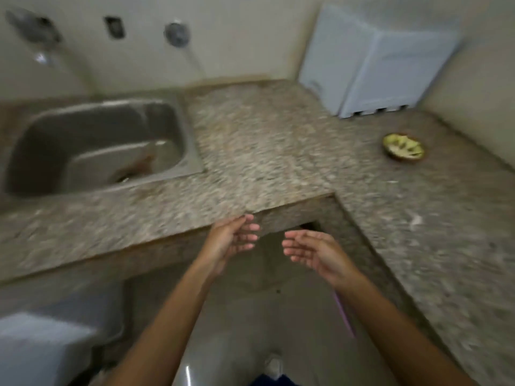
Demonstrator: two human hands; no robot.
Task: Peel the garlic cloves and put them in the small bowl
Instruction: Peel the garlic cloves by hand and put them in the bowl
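**A:** Your left hand (232, 238) and right hand (312, 250) are both empty, fingers loose and spread, palms turned toward each other just in front of the inner corner of the counter (264, 140). Neither one touches the stone or anything else.

**B:** And the garlic?

**A:** The only task item you can count on is the small bowl (404, 148), out at about two o'clock from your hands on the right wing of the counter, well apart from them. It holds something pale; the picture is too smeared to say whether that is peeled cloves, skins, or both. I can't find any loose cloves on the counter, though pale flecks at three o'clock might be bits of skin.

**B:** So what can go wrong?

**A:** First, the view is blurred as if your head is turning. Reach now and you'll likely misjudge the bowl and knock it; it sits near the wall side, but a shove could still tip its contents onto the speckled stone, where pale cloves would be hard to spot.

**B:** Anything else?

**A:** The sink (106, 146) lies at ten o'clock. If you carry cloves past it with slack fingers like these, one could drop in.
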